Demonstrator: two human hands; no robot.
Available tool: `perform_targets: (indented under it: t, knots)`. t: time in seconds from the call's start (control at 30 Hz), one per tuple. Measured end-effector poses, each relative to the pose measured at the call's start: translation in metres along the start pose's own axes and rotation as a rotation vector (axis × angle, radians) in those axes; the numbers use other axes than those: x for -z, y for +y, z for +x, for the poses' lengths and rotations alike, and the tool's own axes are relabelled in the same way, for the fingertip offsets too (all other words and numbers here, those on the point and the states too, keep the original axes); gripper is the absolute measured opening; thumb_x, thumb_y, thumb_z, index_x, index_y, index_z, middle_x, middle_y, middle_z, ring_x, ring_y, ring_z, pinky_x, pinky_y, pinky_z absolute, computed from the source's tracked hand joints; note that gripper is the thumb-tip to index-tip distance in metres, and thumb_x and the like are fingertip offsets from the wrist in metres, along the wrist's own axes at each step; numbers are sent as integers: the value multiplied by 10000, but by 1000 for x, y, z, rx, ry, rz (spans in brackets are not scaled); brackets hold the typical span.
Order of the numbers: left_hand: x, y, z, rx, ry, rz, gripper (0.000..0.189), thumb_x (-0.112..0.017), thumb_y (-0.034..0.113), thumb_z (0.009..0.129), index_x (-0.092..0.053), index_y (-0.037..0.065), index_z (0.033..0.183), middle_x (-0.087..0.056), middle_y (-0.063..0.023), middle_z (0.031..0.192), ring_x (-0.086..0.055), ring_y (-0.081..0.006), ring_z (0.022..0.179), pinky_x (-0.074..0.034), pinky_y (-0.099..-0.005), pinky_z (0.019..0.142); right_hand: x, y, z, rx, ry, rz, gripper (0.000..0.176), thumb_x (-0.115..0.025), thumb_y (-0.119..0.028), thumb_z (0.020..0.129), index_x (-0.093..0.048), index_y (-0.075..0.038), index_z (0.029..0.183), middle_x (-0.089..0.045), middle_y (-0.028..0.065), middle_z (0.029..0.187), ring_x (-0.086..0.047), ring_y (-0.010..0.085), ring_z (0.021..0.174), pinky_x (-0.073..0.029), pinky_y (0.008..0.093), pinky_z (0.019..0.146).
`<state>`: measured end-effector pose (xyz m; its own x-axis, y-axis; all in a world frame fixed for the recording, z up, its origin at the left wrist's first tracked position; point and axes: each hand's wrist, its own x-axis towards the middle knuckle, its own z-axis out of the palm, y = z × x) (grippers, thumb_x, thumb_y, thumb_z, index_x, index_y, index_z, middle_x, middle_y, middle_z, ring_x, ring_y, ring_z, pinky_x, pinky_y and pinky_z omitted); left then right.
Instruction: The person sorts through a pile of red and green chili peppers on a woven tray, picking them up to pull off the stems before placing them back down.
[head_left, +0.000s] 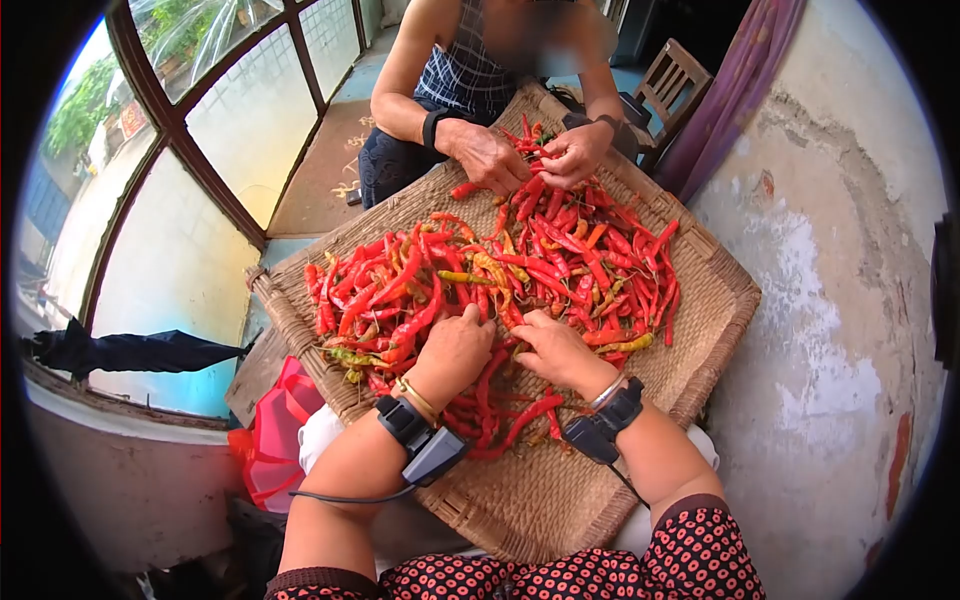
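Observation:
Red chili peppers [590, 250], with some yellow and orange ones among them, lie heaped on a woven tray [540, 500]. My left hand [457, 350] rests at the near middle of the heap, fingers bent together around something too hidden to name. Just right of it, my right hand [558, 348] reaches into the peppers with thumb and fingers bent towards each other; what lies between its fingertips cannot be made out. The two hands are close but apart. Each wrist wears a bracelet and a dark strapped device.
Across the tray a person's two hands [490, 160] handle peppers at the far edge. A pink bag [283, 430] and a dark folded umbrella [150, 352] are at the left, by the windows. A wooden chair [675, 88] stands behind; a worn wall [820, 300] is right.

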<state>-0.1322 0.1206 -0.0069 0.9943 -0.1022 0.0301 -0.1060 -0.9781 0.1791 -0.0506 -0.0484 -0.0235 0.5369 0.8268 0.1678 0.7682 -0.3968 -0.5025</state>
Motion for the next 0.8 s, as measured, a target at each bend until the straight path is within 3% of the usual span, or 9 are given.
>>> perform_targets:
  t: [0.13,0.2,0.27,0.43,0.47,0.57,0.6,0.7,0.8]
  knots:
    - [-3,-1,1,-115,14,-76,291,-652,189,687,-580,62,939,-528,-109,821,-573,-260,751,-457,-369,696,20,2,4,-24,58,113,193,-620,-142,729,-629,-39,892,-575,120,823,-582,279,750,-459,362,658]
    - [-1,4,-2,-170,71,-196,147,-594,187,709,-593,51,767,-548,-105,759,-583,-264,678,-483,-370,605,40,-4,5,-159,196,371,140,-617,-139,752,-635,-8,799,-583,104,715,-585,243,679,-449,335,617]
    - [0,5,-2,-190,25,-213,131,-593,176,705,-596,57,760,-551,-103,762,-584,-269,674,-488,-370,591,57,-5,4,-211,269,430,136,-601,-114,789,-627,18,776,-572,72,673,-542,137,609,-427,282,572]
    - [0,8,-4,-229,-50,-229,88,-582,146,699,-605,76,748,-558,-98,759,-587,-271,679,-490,-374,579,75,-3,4,-319,470,829,263,-580,-65,791,-564,-6,1047,-573,40,799,-538,123,708,-450,249,621]
    - [1,8,-4,-255,-71,-238,110,-575,152,707,-616,80,780,-558,-91,763,-585,-267,690,-486,-370,601,71,4,5,-323,466,828,263,-580,-65,791,-564,-6,1047,-573,40,799,-538,123,708,-450,249,621]
    - [-1,10,-5,-312,-100,-262,142,-566,159,710,-628,82,812,-559,-87,765,-580,-262,709,-478,-363,635,55,24,6,-168,744,15,331,-624,-111,729,-577,-44,1050,-606,101,860,-598,269,803,-479,341,697]
    - [-2,10,-5,-344,-106,-275,148,-565,160,706,-629,79,811,-561,-90,762,-577,-262,717,-476,-360,647,54,23,4,-171,742,14,331,-624,-111,729,-577,-44,1050,-606,101,860,-598,269,803,-479,341,697]
    - [-1,11,-6,-325,-125,-288,151,-566,161,701,-632,75,807,-563,-94,769,-572,-262,731,-469,-360,666,55,7,-1,-302,68,167,237,-593,-236,753,-628,-63,911,-620,119,794,-603,279,738,-478,352,668]
    - [-2,11,-6,-323,-154,-301,156,-571,164,698,-633,71,807,-562,-95,765,-571,-263,734,-467,-361,671,31,4,0,-247,13,-98,226,-617,-244,732,-565,-59,851,-606,116,776,-600,291,725,-472,394,635]
